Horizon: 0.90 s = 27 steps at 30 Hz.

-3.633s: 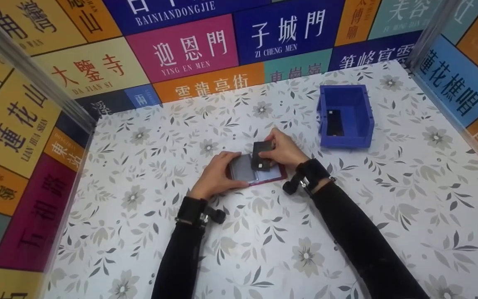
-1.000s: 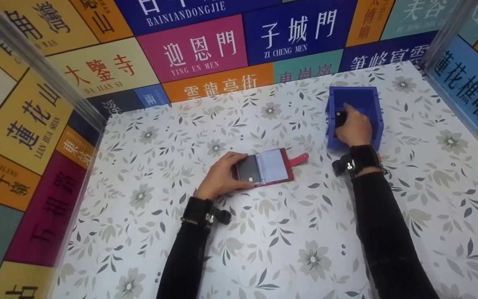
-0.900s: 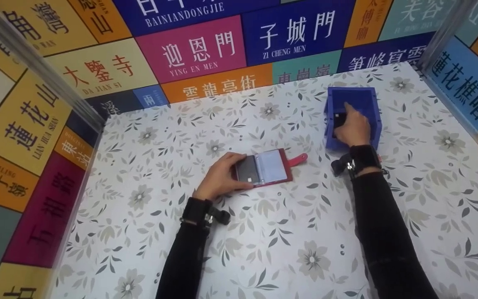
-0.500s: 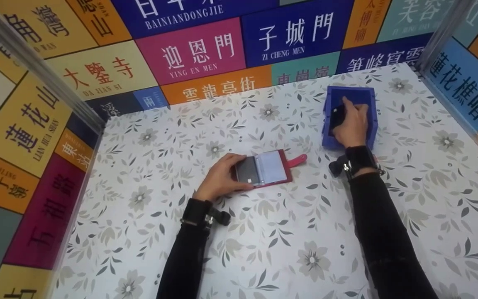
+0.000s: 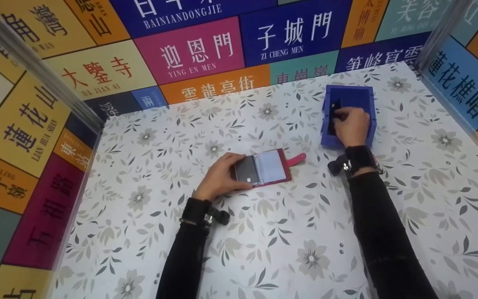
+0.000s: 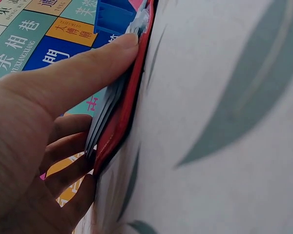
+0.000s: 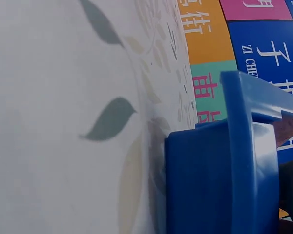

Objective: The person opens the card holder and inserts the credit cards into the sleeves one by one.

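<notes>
An open red card holder (image 5: 273,167) lies on the table with a dark grey card (image 5: 246,169) in its left clear sleeve. My left hand (image 5: 221,176) grips the holder's left side, thumb on the near edge and fingers at the far one. Seen edge-on in the left wrist view, the red cover (image 6: 129,102) carries several stacked sleeves under the thumb. Inside the blue bin (image 5: 367,96), my right hand (image 5: 353,124) pinches a black card (image 5: 336,105) with a small pale square, tilted by the left wall. The bin's wall (image 7: 200,185) hides most of that hand in the right wrist view.
The holder's pink snap strap (image 5: 297,159) sticks out to the right, towards the bin. A white table with a leaf and flower pattern (image 5: 264,232) carries everything. Colourful lettered panels (image 5: 201,50) stand upright along the back and both sides.
My right hand has gone from the holder into the blue bin and now has the black card there tilted up. A dark card now sits in the holder's left sleeve; the left hand keeps its grip.
</notes>
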{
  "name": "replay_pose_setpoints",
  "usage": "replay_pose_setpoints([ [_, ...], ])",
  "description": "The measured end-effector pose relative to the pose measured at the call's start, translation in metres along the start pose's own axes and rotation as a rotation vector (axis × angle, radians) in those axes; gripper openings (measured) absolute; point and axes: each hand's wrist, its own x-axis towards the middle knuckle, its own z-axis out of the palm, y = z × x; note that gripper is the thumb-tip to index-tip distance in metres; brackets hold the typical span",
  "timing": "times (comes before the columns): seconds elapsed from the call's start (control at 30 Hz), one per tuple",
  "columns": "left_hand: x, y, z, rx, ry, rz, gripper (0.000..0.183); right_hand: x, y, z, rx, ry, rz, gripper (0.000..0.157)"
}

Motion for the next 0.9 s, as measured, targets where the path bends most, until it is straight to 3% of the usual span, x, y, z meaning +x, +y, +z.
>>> replay_pose_setpoints([
  [0.1,0.000,0.000,0.000,-0.005,0.000,-0.004,0.094,-0.001,-0.006,-0.005,0.032,0.049,0.019,0.035],
  [0.2,0.000,0.000,0.000,-0.009,-0.001,-0.008,0.093,0.001,-0.012,-0.014,0.139,0.057,0.052,0.047],
  [0.4,0.000,-0.002,-0.001,-0.024,-0.009,0.010,0.094,0.002,-0.031,-0.031,0.589,0.053,0.075,0.063],
  [0.53,-0.001,-0.003,-0.004,-0.018,0.016,0.030,0.096,-0.005,-0.050,-0.029,0.799,-0.009,0.004,0.062],
  [0.67,0.002,-0.001,-0.005,-0.047,0.138,0.080,0.077,-0.019,-0.068,-0.013,0.793,-0.145,-0.100,0.058],
  [0.77,0.005,0.006,-0.004,-0.185,0.236,0.114,0.057,-0.034,-0.082,0.004,0.723,-0.261,-0.172,0.054],
  [0.9,0.009,0.018,-0.002,-0.446,0.295,0.108,0.042,-0.060,-0.100,0.029,0.649,-0.453,-0.241,0.052],
])
